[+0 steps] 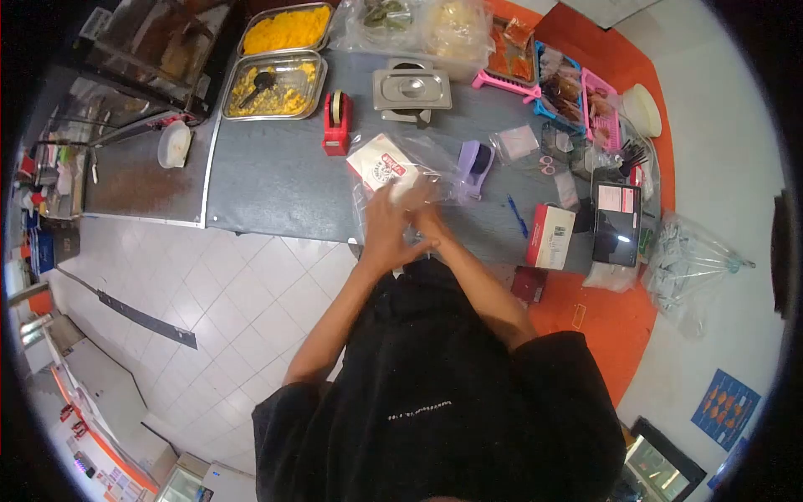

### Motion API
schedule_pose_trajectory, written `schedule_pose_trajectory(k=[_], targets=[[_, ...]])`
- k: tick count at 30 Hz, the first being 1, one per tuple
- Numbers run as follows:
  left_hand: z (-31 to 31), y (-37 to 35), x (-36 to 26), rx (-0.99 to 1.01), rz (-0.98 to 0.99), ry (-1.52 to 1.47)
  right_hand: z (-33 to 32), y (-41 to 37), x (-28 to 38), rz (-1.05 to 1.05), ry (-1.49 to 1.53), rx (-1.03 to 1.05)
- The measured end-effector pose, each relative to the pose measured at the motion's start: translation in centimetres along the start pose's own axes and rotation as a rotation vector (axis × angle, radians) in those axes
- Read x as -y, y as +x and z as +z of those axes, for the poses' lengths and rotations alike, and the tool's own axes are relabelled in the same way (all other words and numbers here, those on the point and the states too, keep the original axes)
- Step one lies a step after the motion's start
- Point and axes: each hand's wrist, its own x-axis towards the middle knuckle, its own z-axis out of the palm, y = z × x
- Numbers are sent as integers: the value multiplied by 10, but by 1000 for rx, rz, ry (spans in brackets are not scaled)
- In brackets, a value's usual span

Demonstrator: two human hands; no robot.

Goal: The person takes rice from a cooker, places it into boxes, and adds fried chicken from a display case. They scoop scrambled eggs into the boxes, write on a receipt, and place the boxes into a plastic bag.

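A white paper food packet (385, 164) with red and black print lies on the grey counter, partly inside a clear plastic bag (442, 171). My left hand (387, 227) reaches over the packet's near end, fingers stretched forward and thumb pointing out to the right. Just right of it, my right hand (424, 203) is at the bag's near side. Its fingers are blurred and partly covered, so their grip does not show. A red tape dispenser (336, 125) stands left of the packet, and a purple tape dispenser (475, 167) to the right.
Glass trays of yellow food (274, 84) and a lidded steel container (411, 89) line the back. Pink and blue baskets (559, 92) hold packets. On the right are a blue pen (518, 216), a red-white box (550, 236) and a tablet (616, 224).
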Motion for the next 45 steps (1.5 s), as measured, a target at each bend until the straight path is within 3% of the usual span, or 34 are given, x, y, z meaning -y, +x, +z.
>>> schedule_pose_trajectory(k=[1,2,3,4,5,6,7,11,13,14,16,18,19,21,22,24,26,28,30,32,33,34,35,37,39,40,42,43,45], targets=[[2,14,0,148,167,85,11,0,-8,-20,97,76],[10,24,16,146,173,86,-68,21,38,315,367,375],[20,31,38,503,10,-4,-43,14,26,318,368,364],[25,35,49,862,-158,-91,6,0,5,205,350,136],[24,39,42,869,-143,-84,33,-5,-7,91,327,-96],[23,38,29,577,-21,-108,30,-9,-2,157,889,-86],[23,37,20,283,97,-132,24,-16,0,167,893,-95],[65,25,53,258,-29,39,-32,-37,-5,-10,416,148],[69,25,81,570,139,376,-57,-62,11,-33,295,196],[63,32,81,570,151,374,-71,-77,24,-48,275,212],[41,50,70,474,-114,-123,-95,-79,41,-50,258,221],[25,79,60,214,-79,-409,-107,-75,54,-368,125,191],[16,96,56,31,-24,-377,-101,-74,49,-353,126,187],[-5,123,68,-106,-29,-349,-91,-66,30,-289,340,404],[-18,134,72,-167,-37,-424,-103,-63,25,-287,336,397],[-59,141,56,-239,-203,-516,-154,-57,23,76,417,165],[-79,135,63,-229,-195,-489,-205,-32,22,3,313,-5],[-84,126,65,-218,-190,-465,-237,-20,29,-33,169,-17],[-84,114,66,-153,51,-334,-255,-19,32,-72,24,-18],[-73,89,79,282,-7,-438,-268,-18,34,-39,-214,217],[-78,85,69,482,-86,-411,-272,-14,41,-45,-217,227],[-80,83,57,679,-165,-382,-274,-7,52,-79,29,228],[-76,81,53,674,-171,-386,-271,-1,62,-108,277,224],[-68,75,46,726,-272,-745,-240,13,88,156,644,445],[-56,81,44,692,-281,-900,-180,27,88,10,170,420],[-51,84,43,652,-290,-1055,-153,26,82,11,170,423],[-48,89,34,597,-286,-1206,-101,27,63,248,31,586],[-51,90,26,582,-306,-1217,-72,16,49,240,28,588],[-52,89,22,556,-332,-1234,-35,-10,21,-28,-402,167]])
